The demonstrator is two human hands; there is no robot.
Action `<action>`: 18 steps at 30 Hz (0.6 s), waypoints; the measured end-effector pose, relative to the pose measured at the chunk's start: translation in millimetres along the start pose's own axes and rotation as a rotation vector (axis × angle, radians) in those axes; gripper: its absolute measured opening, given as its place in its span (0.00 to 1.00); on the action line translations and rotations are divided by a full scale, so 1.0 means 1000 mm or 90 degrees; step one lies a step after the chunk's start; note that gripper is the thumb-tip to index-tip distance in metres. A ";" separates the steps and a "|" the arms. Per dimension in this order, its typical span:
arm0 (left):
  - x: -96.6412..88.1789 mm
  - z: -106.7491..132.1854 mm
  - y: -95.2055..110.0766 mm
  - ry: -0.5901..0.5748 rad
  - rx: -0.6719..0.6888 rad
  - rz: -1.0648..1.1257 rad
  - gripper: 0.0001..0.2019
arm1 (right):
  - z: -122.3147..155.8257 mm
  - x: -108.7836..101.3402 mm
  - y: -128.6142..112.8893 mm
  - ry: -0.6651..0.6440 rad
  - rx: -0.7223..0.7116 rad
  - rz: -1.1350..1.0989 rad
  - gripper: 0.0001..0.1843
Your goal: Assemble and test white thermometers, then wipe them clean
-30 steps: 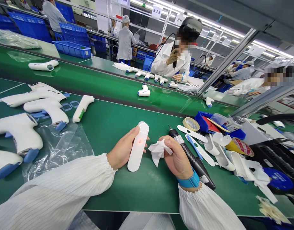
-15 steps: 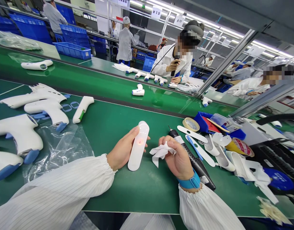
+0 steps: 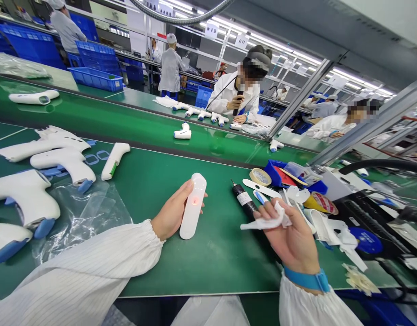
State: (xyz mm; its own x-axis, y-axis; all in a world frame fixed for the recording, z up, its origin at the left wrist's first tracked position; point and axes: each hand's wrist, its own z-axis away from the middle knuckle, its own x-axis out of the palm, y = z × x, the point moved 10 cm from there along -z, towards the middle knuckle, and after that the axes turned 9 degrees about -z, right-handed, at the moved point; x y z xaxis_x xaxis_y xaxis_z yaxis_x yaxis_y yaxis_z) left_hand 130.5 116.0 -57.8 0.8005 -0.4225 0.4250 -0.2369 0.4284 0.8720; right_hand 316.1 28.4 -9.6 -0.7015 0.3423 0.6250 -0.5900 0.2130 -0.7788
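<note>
My left hand (image 3: 172, 213) is closed around a long white plastic cover (image 3: 191, 219) with rounded ends, held upright over the green bench. A small red glow shows on its face. My right hand (image 3: 292, 233), with a blue wrist strap (image 3: 307, 280), pinches a crumpled white cloth or tissue (image 3: 268, 222) between thumb and fingers. Behind that hand lies a black electric screwdriver (image 3: 244, 199), partly hidden. White thermometer-gun shells (image 3: 67, 164) with blue parts lie to the left, beside a clear plastic bag (image 3: 89, 213).
A green conveyor belt (image 3: 127, 127) crosses behind the bench, carrying white gun-shaped housings. At right are a tape roll (image 3: 260, 177), a blue bin (image 3: 272, 170), loose white covers and a black device (image 3: 361, 208). Across the belt, a person (image 3: 225, 97) holds a black tool.
My right hand has moved right and down, away from the white cover, with the cloth still in it. My left hand keeps its hold. The view has shifted slightly.
</note>
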 end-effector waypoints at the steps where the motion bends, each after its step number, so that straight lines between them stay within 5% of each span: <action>1: 0.000 0.000 0.000 0.007 -0.003 0.002 0.16 | 0.002 -0.008 -0.010 0.015 -0.013 0.003 0.11; 9: -0.007 0.004 -0.002 0.062 -0.065 -0.038 0.17 | -0.022 -0.081 -0.126 0.149 -0.170 0.310 0.20; 14: -0.021 -0.002 -0.016 0.072 -0.123 -0.082 0.21 | -0.067 -0.128 -0.191 0.269 -0.241 0.470 0.14; 18: -0.051 -0.021 -0.041 0.139 -0.197 -0.058 0.31 | -0.113 -0.161 -0.232 0.365 -0.273 0.618 0.10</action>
State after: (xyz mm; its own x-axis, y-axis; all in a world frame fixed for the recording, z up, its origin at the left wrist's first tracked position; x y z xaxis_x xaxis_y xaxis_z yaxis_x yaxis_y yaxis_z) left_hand 111.1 136.5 -119.9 0.9169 -0.3041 0.2585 -0.0090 0.6318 0.7751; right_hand 611.1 27.6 64.9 -0.4355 0.8620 -0.2595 0.3422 -0.1081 -0.9334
